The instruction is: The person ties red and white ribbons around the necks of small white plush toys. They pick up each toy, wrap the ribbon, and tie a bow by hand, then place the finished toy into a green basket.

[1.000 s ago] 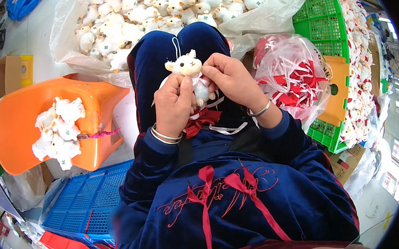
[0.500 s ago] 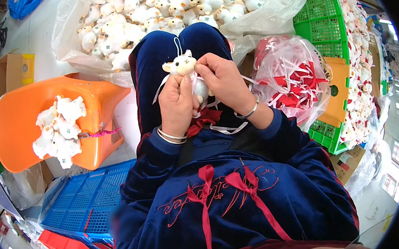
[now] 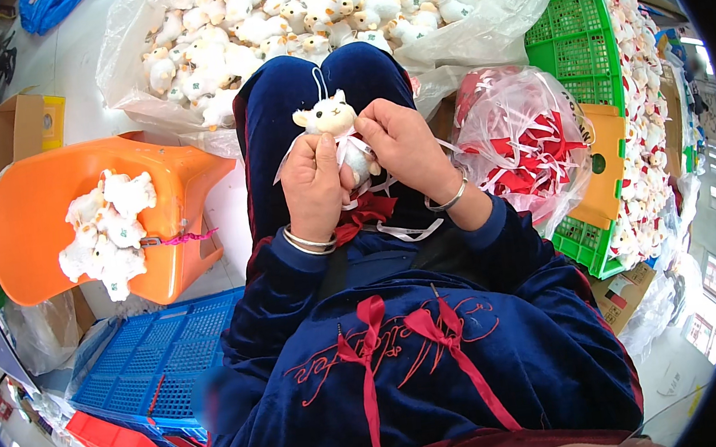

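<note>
Over my lap, a small white plush lamb (image 3: 331, 116) with a hanging loop on its head faces up between my hands. My left hand (image 3: 313, 184) is closed at its left side, gripping the lamb and a white ribbon at its neck. The fingers of my right hand (image 3: 406, 144) are pinched on the ribbon (image 3: 351, 141) at the right of the neck; part of the ribbon is hidden by them. Below the lamb, a piece of red fabric (image 3: 369, 210) with white ribbon ends (image 3: 411, 232) lies on my lap.
Ahead of my knees, a big clear plastic bag (image 3: 491, 35) holds many plush lambs. At right are a bag of red pieces with white ribbons (image 3: 533, 148) and a green crate (image 3: 569, 35). An orange chair (image 3: 27, 232) with several lambs and a blue crate (image 3: 162, 349) are at left.
The ribbon now lies drawn together across the front of the lamb's neck. My right hand has shifted slightly and remains pinched beside it; my left hand keeps its grip.
</note>
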A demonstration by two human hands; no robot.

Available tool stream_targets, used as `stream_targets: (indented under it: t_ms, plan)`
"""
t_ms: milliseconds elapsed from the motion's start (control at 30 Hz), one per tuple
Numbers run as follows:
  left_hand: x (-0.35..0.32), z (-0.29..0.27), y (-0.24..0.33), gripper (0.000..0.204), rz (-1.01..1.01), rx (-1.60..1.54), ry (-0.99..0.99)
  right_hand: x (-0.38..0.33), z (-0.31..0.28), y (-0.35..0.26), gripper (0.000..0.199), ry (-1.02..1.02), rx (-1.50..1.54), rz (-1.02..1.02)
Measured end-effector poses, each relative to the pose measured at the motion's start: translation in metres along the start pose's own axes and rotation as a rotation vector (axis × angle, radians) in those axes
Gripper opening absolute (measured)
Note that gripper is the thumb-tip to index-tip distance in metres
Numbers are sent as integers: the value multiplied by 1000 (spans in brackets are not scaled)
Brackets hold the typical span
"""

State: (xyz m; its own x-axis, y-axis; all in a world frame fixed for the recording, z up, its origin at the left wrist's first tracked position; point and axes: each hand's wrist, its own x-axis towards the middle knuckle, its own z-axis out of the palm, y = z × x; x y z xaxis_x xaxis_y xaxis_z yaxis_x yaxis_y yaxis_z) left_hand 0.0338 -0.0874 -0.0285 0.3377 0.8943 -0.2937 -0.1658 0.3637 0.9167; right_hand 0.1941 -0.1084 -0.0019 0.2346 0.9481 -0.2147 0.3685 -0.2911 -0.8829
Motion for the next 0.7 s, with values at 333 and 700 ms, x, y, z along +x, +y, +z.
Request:
stream_targets:
  t_ms: [333, 700]
  plan:
    - [22, -30, 46, 35, 289, 668, -29, 1, -14, -1, 40, -115, 277, 155]
    - [23, -13, 44, 32, 94, 669, -94, 1, -2, 0, 29, -46, 83, -81]
